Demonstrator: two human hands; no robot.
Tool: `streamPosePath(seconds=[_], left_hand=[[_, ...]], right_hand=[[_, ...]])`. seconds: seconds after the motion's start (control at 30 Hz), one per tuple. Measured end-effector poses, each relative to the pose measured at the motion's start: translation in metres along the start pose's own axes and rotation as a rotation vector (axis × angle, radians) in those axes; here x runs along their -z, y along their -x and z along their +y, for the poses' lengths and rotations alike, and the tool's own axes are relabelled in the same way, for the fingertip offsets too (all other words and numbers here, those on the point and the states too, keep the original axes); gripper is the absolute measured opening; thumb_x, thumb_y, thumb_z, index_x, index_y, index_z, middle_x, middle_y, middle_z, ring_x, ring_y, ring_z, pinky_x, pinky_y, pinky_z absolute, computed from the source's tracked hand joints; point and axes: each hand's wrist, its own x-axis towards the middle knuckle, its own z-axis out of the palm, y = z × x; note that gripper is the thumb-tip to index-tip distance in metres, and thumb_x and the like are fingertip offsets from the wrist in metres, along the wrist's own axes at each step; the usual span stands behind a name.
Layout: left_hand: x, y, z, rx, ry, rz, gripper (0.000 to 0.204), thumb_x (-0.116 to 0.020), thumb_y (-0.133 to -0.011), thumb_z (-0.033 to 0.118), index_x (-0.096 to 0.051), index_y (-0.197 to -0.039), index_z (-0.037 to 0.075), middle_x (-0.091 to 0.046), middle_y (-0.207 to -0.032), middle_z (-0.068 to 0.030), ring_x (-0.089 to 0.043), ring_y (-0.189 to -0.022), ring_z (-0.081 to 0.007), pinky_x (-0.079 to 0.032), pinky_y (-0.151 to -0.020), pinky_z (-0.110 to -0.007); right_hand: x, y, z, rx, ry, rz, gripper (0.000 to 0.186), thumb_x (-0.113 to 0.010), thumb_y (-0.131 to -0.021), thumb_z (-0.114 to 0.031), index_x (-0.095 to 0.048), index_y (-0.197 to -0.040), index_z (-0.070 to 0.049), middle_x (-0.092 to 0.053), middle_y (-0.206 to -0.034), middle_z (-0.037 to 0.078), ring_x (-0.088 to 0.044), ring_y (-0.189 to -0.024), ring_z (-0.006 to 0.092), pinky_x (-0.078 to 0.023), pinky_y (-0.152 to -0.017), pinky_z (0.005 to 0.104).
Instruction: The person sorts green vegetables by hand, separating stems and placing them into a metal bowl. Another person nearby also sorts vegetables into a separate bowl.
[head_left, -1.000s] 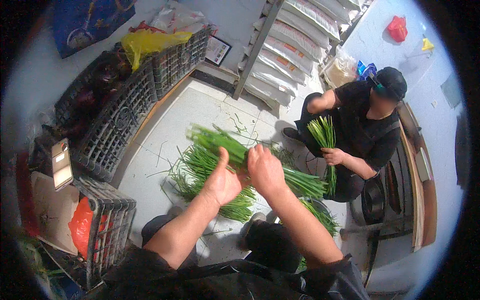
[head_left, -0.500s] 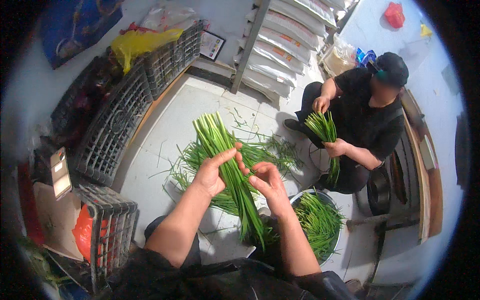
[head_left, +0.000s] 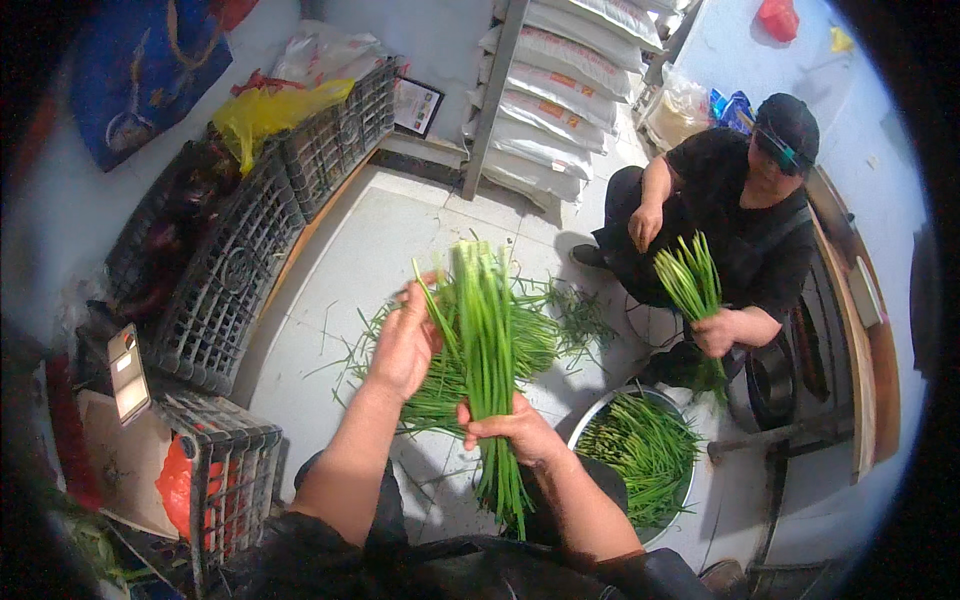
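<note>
Surface finishes: in my right hand (head_left: 520, 432), the green stalks (head_left: 485, 340) look smooth and faintly glossy, against my matt, dark cloth garment (head_left: 470, 570). The floor (head_left: 335, 225) is smooth, glossy tile; the black crate (head_left: 243, 270), matt, scuffed plastic; the yellow bag (head_left: 280, 112), thin, crinkled plastic film; the long board (head_left: 862, 372), smooth wood.

Pale bluish walls (head_left: 855, 110) surround a white tiled floor (head_left: 390, 215).

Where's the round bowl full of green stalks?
In the head view, the bowl is at the lower right, just right of the wearer's right forearm and, in the picture, below the bunch that the co-worker holds.
</note>
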Motion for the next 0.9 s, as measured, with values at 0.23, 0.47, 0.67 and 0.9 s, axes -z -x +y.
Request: streamPosePath(seconds=[0.23,0.47,0.67,0.9], left_hand=[[0.048,-0.004,0.034,-0.213,-0.048,0.193,0.029,-0.043,-0.096,0.031,-0.056,-0.094,0.005,-0.059,-0.076,-0.0027,-0.049,-0.059,-0.0061,-0.039,-0.051,-0.020],[0.106,-0.003,0.068,-0.140,-0.999,0.636,0.035,-0.056,-0.088,0.014,-0.048,-0.117,-0.004,-0.057,-0.093,-0.0091,-0.052,-0.075,-0.0135,-0.045,-0.065,-0.025],[0.052,0.000,0.037,-0.508,-0.841,0.266,0.053,-0.062,-0.081,0.003,-0.039,-0.129,-0.002,-0.050,-0.122,-0.0154,-0.051,-0.108,-0.0191,-0.045,-0.088,-0.031],[0.018,0.008,0.030,0.078,-0.242,-0.088,0.024,-0.059,-0.086,0.007,-0.055,-0.106,-0.004,-0.062,-0.095,-0.0068,-0.059,-0.083,-0.0130,-0.048,-0.077,-0.026]], right_hand=[[0.009,0.018,-0.016,-0.033,0.008,0.129,0.030,-0.064,-0.070,0.000,-0.054,-0.099,-0.002,-0.057,-0.083,0.007,-0.046,-0.055,0.0105,-0.036,-0.048,0.0230],[0.021,0.027,-0.028,0.072,0.029,0.138,0.027,-0.065,-0.070,-0.002,-0.053,-0.094,-0.002,-0.055,-0.080,0.004,-0.045,-0.053,0.0095,-0.035,-0.047,0.0226],[0.015,0.010,-0.017,0.010,0.238,0.168,0.030,-0.062,-0.071,-0.002,-0.053,-0.100,-0.003,-0.056,-0.079,0.004,-0.049,-0.060,0.0103,-0.038,-0.049,0.0244],[0.006,0.012,-0.017,-0.113,-0.127,-0.065,0.033,-0.066,-0.069,-0.005,-0.052,-0.099,0.001,-0.055,-0.081,0.009,-0.045,-0.047,0.0117,-0.035,-0.044,0.0242]])
